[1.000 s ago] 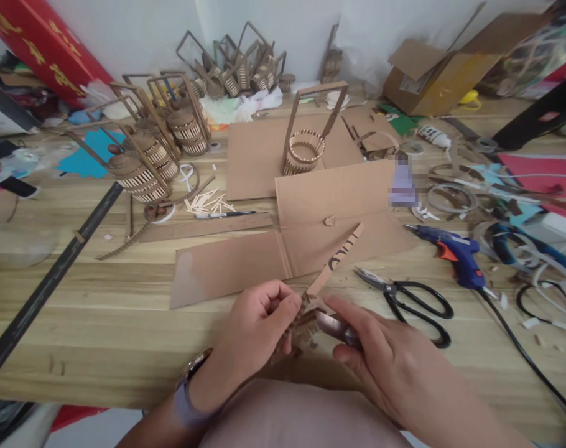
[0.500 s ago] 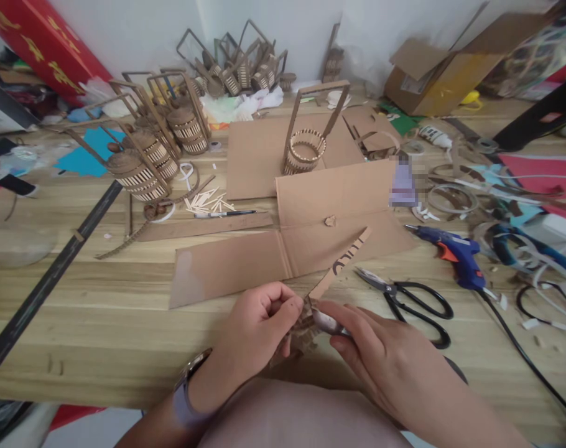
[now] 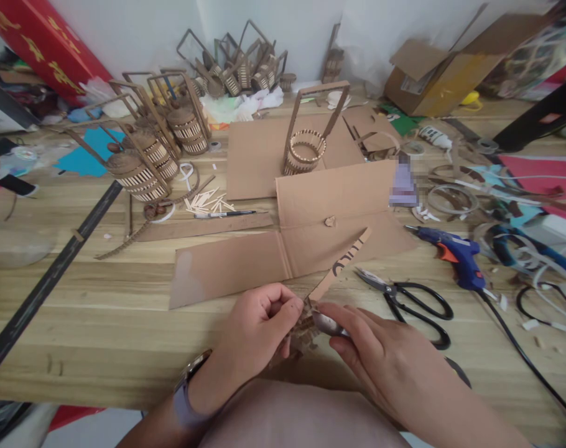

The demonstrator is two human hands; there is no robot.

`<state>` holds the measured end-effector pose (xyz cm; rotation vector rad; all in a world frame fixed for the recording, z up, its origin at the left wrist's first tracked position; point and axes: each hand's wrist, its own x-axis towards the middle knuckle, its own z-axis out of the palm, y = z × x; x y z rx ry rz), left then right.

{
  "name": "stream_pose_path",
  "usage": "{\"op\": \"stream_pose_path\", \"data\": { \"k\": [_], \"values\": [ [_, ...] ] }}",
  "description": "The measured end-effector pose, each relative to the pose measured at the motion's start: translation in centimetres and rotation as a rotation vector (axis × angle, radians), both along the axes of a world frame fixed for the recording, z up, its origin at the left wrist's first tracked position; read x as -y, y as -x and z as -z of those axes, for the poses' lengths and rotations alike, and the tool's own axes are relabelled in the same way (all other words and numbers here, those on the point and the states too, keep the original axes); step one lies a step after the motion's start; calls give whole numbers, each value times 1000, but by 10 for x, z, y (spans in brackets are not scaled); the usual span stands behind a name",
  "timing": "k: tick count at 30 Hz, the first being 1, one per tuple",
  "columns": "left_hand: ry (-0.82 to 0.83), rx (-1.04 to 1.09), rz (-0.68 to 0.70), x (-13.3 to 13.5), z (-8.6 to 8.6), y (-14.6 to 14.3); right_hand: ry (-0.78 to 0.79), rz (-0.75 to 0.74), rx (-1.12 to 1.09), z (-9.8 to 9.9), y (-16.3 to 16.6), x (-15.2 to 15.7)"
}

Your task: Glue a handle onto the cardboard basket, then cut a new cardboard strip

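Note:
My left hand (image 3: 259,326) is closed in a pinch on a narrow cardboard strip (image 3: 341,264) that points up and to the right, with dark lettering on it. My right hand (image 3: 380,358) is closed on a pair of scissors (image 3: 324,320), whose metal blades meet the strip's near end right beside my left thumb. The scissor handles are hidden in my palm. Frayed, cut cardboard hangs under the blades. Both hands hover over the near edge of the wooden table (image 3: 101,323).
A second pair of black-handled scissors (image 3: 413,302) lies right of my hands, a blue glue gun (image 3: 455,255) with its cable beyond. Flat cardboard sheets (image 3: 273,249) lie behind. Cardboard lantern-like baskets (image 3: 143,162) stand back left, one (image 3: 306,146) in the middle. Scraps crowd the right.
The strip has tilted slightly and its far tip has shifted right. My right hand has slid the scissor blades closer to my left thumb.

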<state>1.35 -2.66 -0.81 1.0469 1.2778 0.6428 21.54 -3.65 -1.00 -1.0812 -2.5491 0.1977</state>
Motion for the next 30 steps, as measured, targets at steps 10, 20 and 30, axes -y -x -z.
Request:
{"op": "stream_pose_path", "data": {
  "k": [10, 20, 30],
  "values": [
    [0, 16, 7, 2, -1, 0, -9, -9, 19, -1, 0, 1],
    [-43, -35, 47, 3, -1, 1, -76, -67, 82, 4, -6, 2],
    [-192, -48, 128, 10, -2, 4, 233, 19, -145, -8, 1, 9]
  ]
}}
